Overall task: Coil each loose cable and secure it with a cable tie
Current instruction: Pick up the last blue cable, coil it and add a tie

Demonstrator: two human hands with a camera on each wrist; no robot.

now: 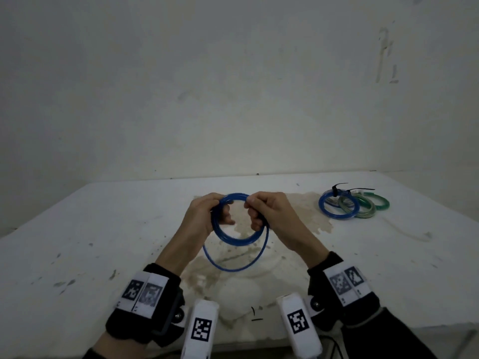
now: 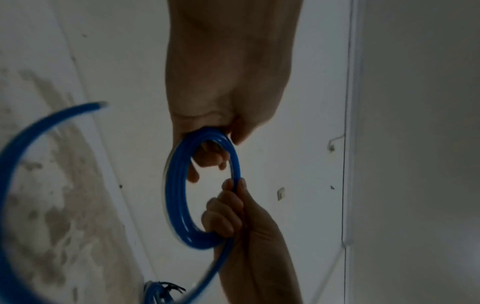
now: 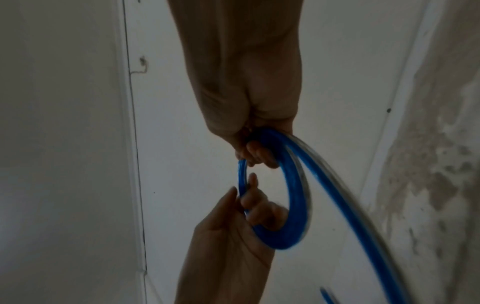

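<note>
A blue cable (image 1: pixel 234 238) is wound into a small coil and held above the white table (image 1: pixel 103 242) at its middle. My left hand (image 1: pixel 207 213) grips the coil's left side, fingers curled through the ring. My right hand (image 1: pixel 261 211) grips the right side, thumb and fingers round the strands. One looser turn (image 1: pixel 233 268) hangs below the coil. In the left wrist view the coil (image 2: pixel 176 195) runs between both hands and its free end (image 2: pixel 98 105) curves off to the left. The right wrist view shows the same coil (image 3: pixel 293 205), blurred.
At the back right of the table lies a pile of coiled cables: a blue one (image 1: pixel 337 204), a pale one (image 1: pixel 363 208) and a green one (image 1: pixel 381 202), with black cable ties (image 1: pixel 344 189) sticking out. A brownish stain (image 1: pixel 305 218) marks the table's middle. A wall stands behind.
</note>
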